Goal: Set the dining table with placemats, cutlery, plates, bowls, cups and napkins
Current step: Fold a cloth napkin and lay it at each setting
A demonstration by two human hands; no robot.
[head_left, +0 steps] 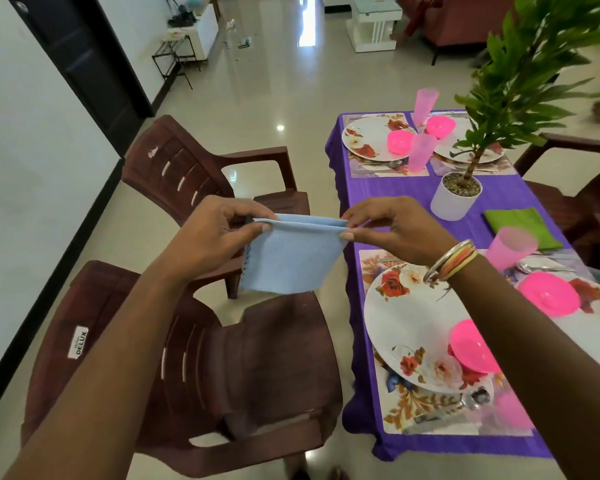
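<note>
A purple-clothed counter (388,202) stands on a glossy floor (257,81), brown chairs (257,358) beside it. Pink bowls (473,346) sit on flowered plates (409,317). The left hand (215,233) and right hand (395,226) each pinch a top corner of the blue napkin (291,258), above a chair.

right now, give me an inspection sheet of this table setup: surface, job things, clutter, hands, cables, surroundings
surface: table under a purple cloth, with floral placemats at the settings in view
job's things: floral plates, pink bowls, pink cups and spoons set out; green napkin lies folded on the cloth; blue napkin is held in the air beside the table
clutter: white pot with a plant stands on the cloth
grippers: left hand and right hand each pinch a top corner of the blue napkin
cables: nothing seen
surroundings: brown plastic chairs, shiny tiled floor, dark door
</note>
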